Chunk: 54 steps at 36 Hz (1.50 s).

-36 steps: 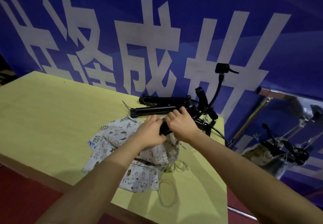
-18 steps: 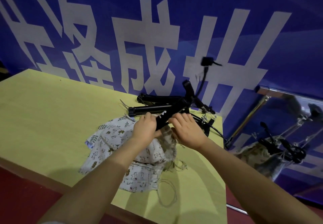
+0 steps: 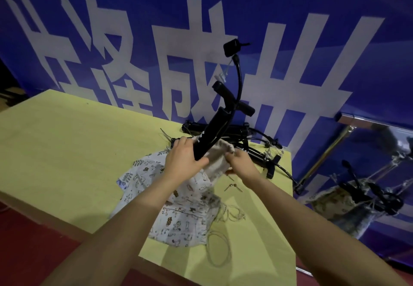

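A black pump-like device [image 3: 212, 129] with a T-handle and a curved hose stands tilted upward above the yellow table [image 3: 67, 142]. My left hand [image 3: 184, 162] grips its lower barrel. The barrel's lower end sits in the mouth of a white printed cloth bag [image 3: 176, 214] that lies on the table. My right hand [image 3: 241, 162] pinches the bag's pale inner rim [image 3: 220, 151] beside the barrel, holding the mouth apart. The hose ends in a small black head [image 3: 231, 44] high against the wall.
More black pump parts and cables [image 3: 252, 142] lie at the table's back right corner. Loose drawstring [image 3: 219, 243] and small metal pins [image 3: 233, 186] lie near the bag. A blue banner [image 3: 201, 40] with white characters backs the table. A mirror [image 3: 368, 185] leans at the right.
The black pump has swung up from lying nearly flat to steeply tilted. My left hand has moved onto its barrel, and my right hand has shifted to the bag's rim.
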Each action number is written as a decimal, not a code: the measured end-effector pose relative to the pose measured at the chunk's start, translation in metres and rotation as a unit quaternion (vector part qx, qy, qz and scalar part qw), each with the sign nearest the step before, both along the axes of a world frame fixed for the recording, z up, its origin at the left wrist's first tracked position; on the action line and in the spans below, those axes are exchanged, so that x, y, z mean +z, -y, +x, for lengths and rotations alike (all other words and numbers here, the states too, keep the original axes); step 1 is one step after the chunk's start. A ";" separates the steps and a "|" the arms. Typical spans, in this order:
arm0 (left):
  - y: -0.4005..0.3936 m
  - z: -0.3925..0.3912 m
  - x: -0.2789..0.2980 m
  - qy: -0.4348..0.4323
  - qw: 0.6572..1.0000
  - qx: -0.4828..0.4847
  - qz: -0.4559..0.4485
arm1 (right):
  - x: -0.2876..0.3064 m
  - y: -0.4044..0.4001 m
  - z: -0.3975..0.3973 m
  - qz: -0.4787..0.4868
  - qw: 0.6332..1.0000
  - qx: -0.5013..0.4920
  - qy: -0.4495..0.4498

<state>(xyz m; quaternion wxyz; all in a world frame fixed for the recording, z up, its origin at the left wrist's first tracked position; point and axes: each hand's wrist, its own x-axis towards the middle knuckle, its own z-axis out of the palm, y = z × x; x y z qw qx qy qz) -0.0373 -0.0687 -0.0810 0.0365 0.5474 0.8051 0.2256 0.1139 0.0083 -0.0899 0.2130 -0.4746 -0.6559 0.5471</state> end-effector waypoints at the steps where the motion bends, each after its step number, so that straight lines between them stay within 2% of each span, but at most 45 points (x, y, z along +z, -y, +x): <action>1: 0.000 -0.001 0.000 0.008 1.000 0.007 0.002 | 0.009 -0.001 -0.004 0.018 1.000 0.000 -0.017; 6: 0.000 -0.003 0.002 0.059 0.997 0.023 0.039 | 0.046 -0.003 -0.020 0.048 0.994 -0.012 -0.099; 11: -0.008 -0.007 0.017 0.172 0.982 0.023 0.079 | 0.063 0.001 -0.029 0.042 0.984 -0.034 -0.168; 16: -0.015 -0.006 0.042 0.332 0.937 -0.012 0.113 | 0.074 -0.001 -0.030 -0.003 0.973 -0.023 -0.231; 18: -0.019 -0.002 0.057 0.381 0.915 -0.011 0.133 | 0.074 0.003 -0.030 -0.001 0.974 -0.006 -0.226; 23: -0.021 -0.003 0.064 0.356 0.919 -0.009 0.168 | 0.070 0.010 -0.034 0.050 0.983 0.011 -0.177; 29: -0.016 0.000 0.069 0.323 0.926 -0.004 0.194 | 0.075 0.007 -0.029 0.109 0.981 -0.041 -0.154; 33: -0.014 -0.003 0.082 0.343 0.916 -0.011 0.207 | 0.078 0.005 -0.027 0.104 0.982 -0.069 -0.139; 38: -0.009 -0.002 0.071 0.383 0.904 -0.021 0.189 | 0.071 0.010 -0.026 0.075 0.992 -0.045 -0.086; 41: -0.004 0.004 0.055 0.401 0.896 -0.020 0.187 | 0.066 0.014 -0.021 0.117 0.992 -0.023 -0.033; 48: 0.000 0.004 0.043 0.379 0.910 -0.019 0.168 | 0.048 0.012 0.002 0.234 0.968 0.052 0.076; 54: -0.001 0.014 0.060 0.358 0.903 -0.025 0.235 | 0.037 0.012 0.011 0.240 0.971 0.018 0.012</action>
